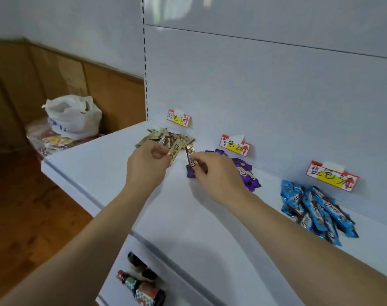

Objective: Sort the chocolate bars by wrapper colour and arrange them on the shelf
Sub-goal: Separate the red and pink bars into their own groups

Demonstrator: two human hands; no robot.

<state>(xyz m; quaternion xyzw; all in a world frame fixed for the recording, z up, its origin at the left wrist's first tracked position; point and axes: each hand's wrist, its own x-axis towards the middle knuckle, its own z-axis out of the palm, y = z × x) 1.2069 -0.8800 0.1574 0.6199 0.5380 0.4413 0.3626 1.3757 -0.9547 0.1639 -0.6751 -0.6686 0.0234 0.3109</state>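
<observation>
Hands (179, 166) partly hiding purple bars (246, 173)

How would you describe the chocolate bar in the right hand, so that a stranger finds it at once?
Start at the white shelf and find the purple pile in the middle, under the second price tag. The right hand pinches the brown bar just left of that pile. Unlike its purple neighbours, it is brown and lifted, tilted upward.

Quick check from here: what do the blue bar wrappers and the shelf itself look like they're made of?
Blue bar wrappers: probably glossy plastic or foil film; they crinkle and catch highlights, with crimped ends. Shelf: smooth white surface with a soft sheen, likely painted metal, going by the slotted upright; coated board can't be ruled out.
</observation>
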